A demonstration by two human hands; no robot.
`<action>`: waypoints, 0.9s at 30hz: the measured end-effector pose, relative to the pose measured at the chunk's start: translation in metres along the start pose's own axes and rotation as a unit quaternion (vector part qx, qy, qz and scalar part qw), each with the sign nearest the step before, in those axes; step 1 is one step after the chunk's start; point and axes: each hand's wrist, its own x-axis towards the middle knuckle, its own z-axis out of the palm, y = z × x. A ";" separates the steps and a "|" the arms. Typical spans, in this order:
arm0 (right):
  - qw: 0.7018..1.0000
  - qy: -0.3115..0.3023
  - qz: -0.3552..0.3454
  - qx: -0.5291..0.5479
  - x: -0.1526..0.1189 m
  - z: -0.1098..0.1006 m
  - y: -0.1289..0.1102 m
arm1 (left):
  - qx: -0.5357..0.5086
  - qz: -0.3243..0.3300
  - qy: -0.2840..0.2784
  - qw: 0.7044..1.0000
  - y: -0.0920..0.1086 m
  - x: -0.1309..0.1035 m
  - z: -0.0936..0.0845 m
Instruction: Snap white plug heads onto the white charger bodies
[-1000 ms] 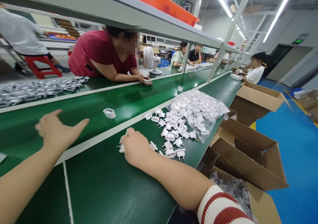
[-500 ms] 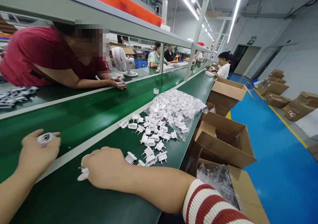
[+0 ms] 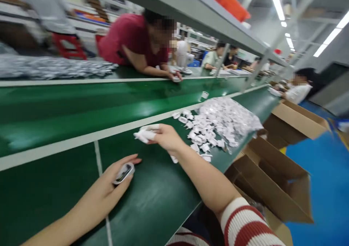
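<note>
My left hand (image 3: 113, 184) is closed around a white oval plastic housing (image 3: 124, 173), whose open end faces up and shows a dark inside. To its upper right, my right hand (image 3: 167, 138) grips several white two-pin plug pieces (image 3: 145, 134), blurred by motion, over the green tabletop (image 3: 152, 198). Beyond the right hand lies a loose heap of similar white plug pieces (image 3: 200, 133). A clear plastic bag (image 3: 231, 116) full of them rests against the heap. Part of another white piece (image 3: 173, 159) shows under my right wrist.
A green conveyor belt (image 3: 81, 106) runs behind a pale rail (image 3: 68, 140), with one white piece (image 3: 204, 95) on it. Open cardboard boxes (image 3: 275, 180) stand along the right edge. Across the belt a co-worker in a red shirt (image 3: 128, 38) leans in. A metal shelf beam (image 3: 191, 16) crosses overhead.
The view has swung left, so the heap and boxes appear farther right. My right hand has lifted with the plug pieces and turned; my left hand has come from over the belt to the near tabletop.
</note>
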 end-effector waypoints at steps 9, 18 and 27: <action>0.997 -0.026 0.014 -0.067 -0.010 0.009 -0.011 | -0.028 -0.023 0.095 0.995 0.004 0.008 -0.014; 0.983 -0.116 -0.096 -0.100 -0.019 0.024 -0.009 | -0.101 -0.021 0.098 0.990 0.008 0.014 -0.019; 0.912 -0.087 -0.268 -0.297 -0.031 0.029 -0.007 | -0.103 -0.003 0.089 0.991 0.007 0.016 -0.019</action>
